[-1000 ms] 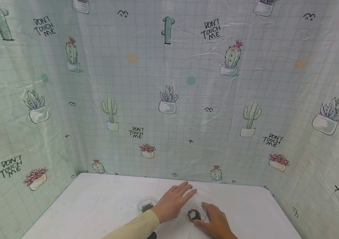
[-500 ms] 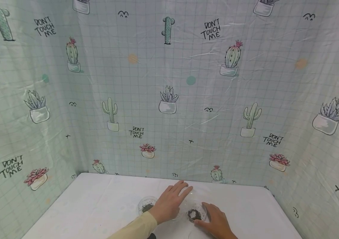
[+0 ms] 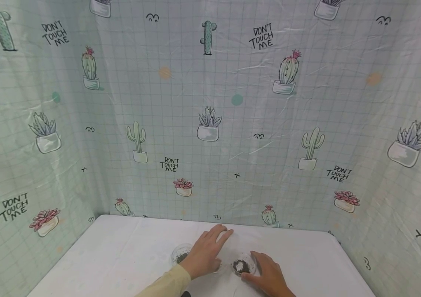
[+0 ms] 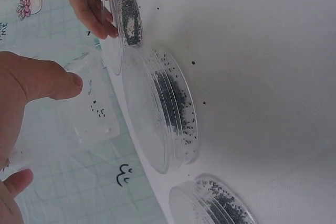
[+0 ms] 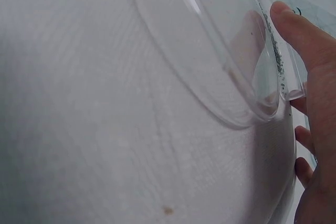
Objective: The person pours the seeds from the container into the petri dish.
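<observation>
My right hand point(image 3: 269, 275) grips the right-hand clear round dish point(image 3: 249, 257), thumb at the near side and fingers round the far side. Dark grains in it surround a pale patch. My left hand point(image 3: 203, 255) is raised just left of this dish, with thumb and index finger apart. In the left wrist view, it holds a see-through plastic piece point(image 4: 86, 124) bearing a few dark specks; whether this is a bag or a box, I cannot tell. Below the left hand stands a middle dish point(image 4: 149, 111) of dark grains, mostly hidden in the head view.
A third dish point(image 3: 173, 255) with dark grains stands left of the left hand. Near my right hand lies a clear, round, rimmed piece point(image 5: 210, 72). Loose dark grains dot the white table point(image 3: 132, 247). Behind it hangs a cactus-printed curtain point(image 3: 210, 165).
My left hand has shifted left, away from the right-hand dish, and covers more of the left dish. The right hand and its dish look still.
</observation>
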The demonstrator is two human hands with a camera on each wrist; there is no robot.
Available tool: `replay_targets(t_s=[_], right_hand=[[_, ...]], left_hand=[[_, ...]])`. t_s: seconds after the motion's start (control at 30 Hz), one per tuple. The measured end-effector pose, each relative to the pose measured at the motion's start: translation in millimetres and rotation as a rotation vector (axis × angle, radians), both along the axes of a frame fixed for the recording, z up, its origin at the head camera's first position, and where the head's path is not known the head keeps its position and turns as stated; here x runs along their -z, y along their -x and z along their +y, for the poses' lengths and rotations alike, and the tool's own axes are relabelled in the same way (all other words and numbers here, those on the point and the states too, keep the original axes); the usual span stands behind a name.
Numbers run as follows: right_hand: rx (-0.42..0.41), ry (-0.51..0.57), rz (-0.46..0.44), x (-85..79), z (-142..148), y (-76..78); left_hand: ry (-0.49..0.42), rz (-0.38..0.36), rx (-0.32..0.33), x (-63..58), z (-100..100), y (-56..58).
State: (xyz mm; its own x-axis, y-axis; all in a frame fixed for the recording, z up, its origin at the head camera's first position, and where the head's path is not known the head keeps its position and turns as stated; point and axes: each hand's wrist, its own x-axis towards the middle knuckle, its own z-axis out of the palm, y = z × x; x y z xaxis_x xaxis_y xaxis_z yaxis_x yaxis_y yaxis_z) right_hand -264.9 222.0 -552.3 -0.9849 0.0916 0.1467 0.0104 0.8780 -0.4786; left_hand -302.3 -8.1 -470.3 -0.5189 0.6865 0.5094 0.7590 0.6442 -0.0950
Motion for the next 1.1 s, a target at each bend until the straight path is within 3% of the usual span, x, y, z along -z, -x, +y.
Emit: replay_targets(t_s=[0.43,1.1], right_hand=[[0.017,-0.003,-0.02,0.4,-1,1.4],[0.008,-0.014,0.004,7.0,2,4.0]], left_hand=[[-0.061,-0.045,-0.012,3.4,-10,1.0],[-0.109,-0.007,-0.03,0.6,-23,-0.7]])
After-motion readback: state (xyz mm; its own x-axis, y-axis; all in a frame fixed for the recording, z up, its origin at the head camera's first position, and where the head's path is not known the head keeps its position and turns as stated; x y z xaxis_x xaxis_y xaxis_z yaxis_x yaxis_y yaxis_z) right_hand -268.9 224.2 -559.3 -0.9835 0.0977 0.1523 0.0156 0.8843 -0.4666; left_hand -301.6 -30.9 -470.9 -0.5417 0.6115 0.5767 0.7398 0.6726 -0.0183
